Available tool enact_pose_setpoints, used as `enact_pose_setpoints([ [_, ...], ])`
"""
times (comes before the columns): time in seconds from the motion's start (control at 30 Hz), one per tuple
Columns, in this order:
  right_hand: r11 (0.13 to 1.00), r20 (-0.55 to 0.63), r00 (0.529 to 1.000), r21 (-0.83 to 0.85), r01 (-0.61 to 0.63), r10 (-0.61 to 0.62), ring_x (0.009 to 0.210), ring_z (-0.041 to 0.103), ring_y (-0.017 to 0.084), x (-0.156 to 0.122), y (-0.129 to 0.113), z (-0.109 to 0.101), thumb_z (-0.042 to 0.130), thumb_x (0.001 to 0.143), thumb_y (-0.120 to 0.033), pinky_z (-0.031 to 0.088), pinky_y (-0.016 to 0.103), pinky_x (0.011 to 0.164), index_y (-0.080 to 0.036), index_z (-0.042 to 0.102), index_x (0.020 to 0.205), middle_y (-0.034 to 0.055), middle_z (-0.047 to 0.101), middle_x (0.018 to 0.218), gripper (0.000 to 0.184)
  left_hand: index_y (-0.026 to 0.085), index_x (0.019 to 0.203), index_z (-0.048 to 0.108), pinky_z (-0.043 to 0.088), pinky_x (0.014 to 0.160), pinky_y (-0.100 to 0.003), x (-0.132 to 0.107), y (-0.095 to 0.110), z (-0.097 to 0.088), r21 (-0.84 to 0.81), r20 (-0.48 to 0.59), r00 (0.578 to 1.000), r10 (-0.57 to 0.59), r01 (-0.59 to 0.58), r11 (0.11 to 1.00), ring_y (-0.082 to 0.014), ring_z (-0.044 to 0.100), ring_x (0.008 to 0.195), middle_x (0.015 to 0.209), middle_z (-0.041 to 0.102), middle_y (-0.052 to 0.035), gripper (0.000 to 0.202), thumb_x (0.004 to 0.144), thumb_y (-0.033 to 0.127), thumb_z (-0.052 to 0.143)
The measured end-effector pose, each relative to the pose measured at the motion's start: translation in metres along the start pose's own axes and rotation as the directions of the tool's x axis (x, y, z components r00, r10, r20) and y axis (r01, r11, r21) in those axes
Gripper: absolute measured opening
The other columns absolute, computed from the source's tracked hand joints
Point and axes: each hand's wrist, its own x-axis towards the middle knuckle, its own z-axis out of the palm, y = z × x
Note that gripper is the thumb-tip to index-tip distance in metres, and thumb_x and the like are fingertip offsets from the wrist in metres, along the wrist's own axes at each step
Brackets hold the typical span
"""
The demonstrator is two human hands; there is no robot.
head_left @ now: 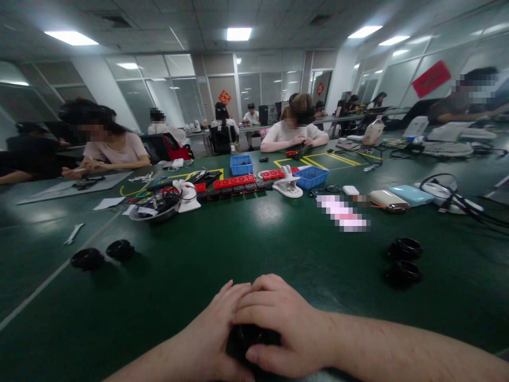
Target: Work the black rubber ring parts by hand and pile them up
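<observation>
Close to the front edge of the table, both my hands are closed around a glossy black part (254, 337). My left hand (218, 331) wraps it from the left side. Over its top and right side curl the fingers of my right hand (284, 323), with the thumb against its near face. Most of the part is covered, so its full shape is hidden. Two black ring-shaped parts, one of them a hollow ring (87, 259), stand apart to the left. Two more sit close together on the right, including the nearer black ring (404, 272).
Across the green table (167, 297) runs a row of red and black blocks (234, 182) with white clips (288, 183) and blue bins (312, 177). A clear bowl (155, 207) and a wrench (74, 233) lie left. Cables (457, 199) lie right. Co-workers sit beyond.
</observation>
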Motion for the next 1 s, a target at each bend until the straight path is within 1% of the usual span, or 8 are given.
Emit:
enact_pose_setpoints([
  [0.13,0.994,-0.074,0.993,-0.051,-0.096,0.092,0.086,0.052,0.019,-0.001,0.001,0.001,0.060,0.073,-0.042,0.036,0.034,0.079,-0.017,0.052,0.103,0.0055,0.061,0.100,0.040,0.022,0.129,0.037,0.010,0.101,-0.066,-0.002,0.002,0.014,0.022,-0.163,0.983,-0.089,0.094,0.995,-0.0382,0.038,0.120,0.131,0.044,-0.0141,0.095,0.049,0.056,0.076],
  [0.2,0.986,-0.093,0.987,-0.094,-0.136,0.127,0.082,0.052,0.019,-0.001,0.003,0.005,0.062,0.070,-0.050,0.037,0.035,0.076,-0.017,0.053,0.099,0.0056,0.061,0.093,0.046,0.021,0.115,0.049,0.014,0.100,-0.067,-0.001,0.005,0.018,0.035,-0.253,0.959,-0.129,0.143,0.989,-0.0366,0.048,0.110,0.115,0.055,-0.0122,0.075,0.052,0.054,0.074],
  [0.3,0.971,-0.084,0.982,-0.158,-0.180,0.168,0.078,0.050,0.019,-0.002,0.006,0.011,0.064,0.066,-0.055,0.037,0.033,0.073,-0.017,0.055,0.090,0.0044,0.060,0.084,0.046,0.019,0.092,0.055,0.021,0.100,-0.064,0.002,0.008,0.019,0.055,-0.286,0.944,-0.164,0.187,0.981,-0.0320,0.055,0.096,0.096,0.059,-0.0086,0.045,0.056,0.042,0.071],
  [0.4,0.963,-0.039,0.979,-0.173,-0.206,0.202,0.075,0.050,0.017,-0.001,0.007,0.012,0.067,0.065,-0.048,0.038,0.031,0.071,-0.017,0.056,0.083,0.0025,0.059,0.079,0.037,0.019,0.085,0.055,0.025,0.100,-0.059,0.004,0.007,0.017,0.058,-0.289,0.948,-0.130,0.153,0.987,-0.0284,0.055,0.090,0.091,0.057,-0.0063,0.036,0.056,0.034,0.069],
  [0.5,0.977,-0.012,0.985,-0.121,-0.174,0.173,0.075,0.050,0.016,0.001,0.007,0.008,0.067,0.065,-0.034,0.039,0.031,0.072,-0.017,0.056,0.084,0.0013,0.061,0.080,0.028,0.020,0.086,0.056,0.039,0.091,-0.047,0.008,0.006,0.010,-0.007,-0.256,0.964,-0.067,0.068,0.998,-0.0255,0.052,0.090,0.093,0.055,-0.0049,0.033,0.055,0.024,0.067],
  [0.6,0.992,0.038,0.993,-0.057,-0.114,0.116,0.076,0.051,0.015,0.003,0.007,0.003,0.063,0.063,-0.023,0.039,0.030,0.074,-0.017,0.058,0.086,-0.0001,0.062,0.081,0.024,0.021,0.090,0.059,0.042,0.088,-0.035,0.011,0.004,-0.001,-0.092,-0.169,0.986,-0.001,-0.015,0.996,-0.0243,0.048,0.099,0.101,0.052,-0.0033,0.039,0.052,0.016,0.071],
  [0.77,0.999,0.122,0.991,0.022,-0.050,0.047,0.080,0.051,0.015,0.002,0.004,0.001,0.053,0.065,-0.020,0.037,0.028,0.075,-0.018,0.060,0.088,-0.0007,0.064,0.086,0.025,0.024,0.084,0.066,0.033,0.100,-0.037,0.012,0.000,-0.011,-0.093,-0.037,0.999,0.024,-0.027,0.995,-0.0259,0.040,0.111,0.113,0.048,-0.0009,0.036,0.051,0.017,0.078],
  [1.0,0.999,0.131,0.991,0.031,-0.038,0.034,0.083,0.051,0.017,0.001,0.003,0.006,0.049,0.067,-0.022,0.036,0.030,0.076,-0.019,0.059,0.089,-0.0002,0.064,0.089,0.024,0.030,0.104,0.062,0.032,0.101,-0.041,0.011,0.001,-0.014,-0.036,0.017,0.998,0.061,-0.060,0.998,-0.0262,0.041,0.114,0.116,0.048,-0.0015,0.055,0.052,0.018,0.077],
])
